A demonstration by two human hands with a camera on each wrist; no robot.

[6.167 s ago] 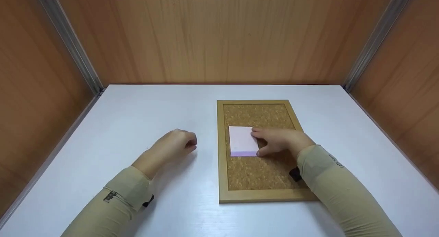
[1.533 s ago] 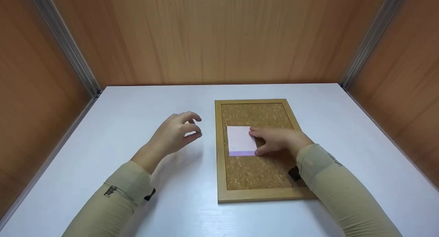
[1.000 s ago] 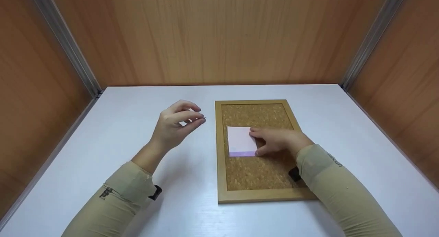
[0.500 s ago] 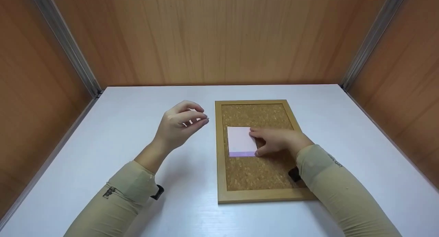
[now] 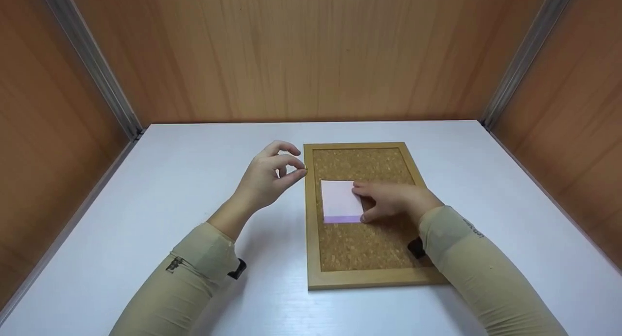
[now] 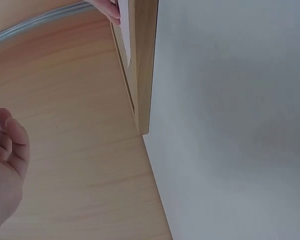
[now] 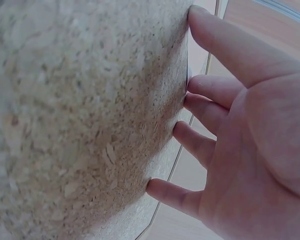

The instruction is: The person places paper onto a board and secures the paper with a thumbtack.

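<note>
Pinching a small pin (image 5: pixel 304 169) between thumb and forefinger, my left hand (image 5: pixel 268 179) hovers above the white table (image 5: pixel 184 180), just beside the upper left edge of the cork board (image 5: pixel 362 243); the pin is too small to make out in detail. My right hand (image 5: pixel 394 200) rests on the cork with fingers spread and nearly straight, their tips pressing the right edge of the pale pink note (image 5: pixel 338 200), which lies flat near the board's middle. From the right wrist, my fingers (image 7: pixel 210 90) touch the cork surface (image 7: pixel 80 115). Wooden walls (image 5: pixel 311 54) enclose the table.
</note>
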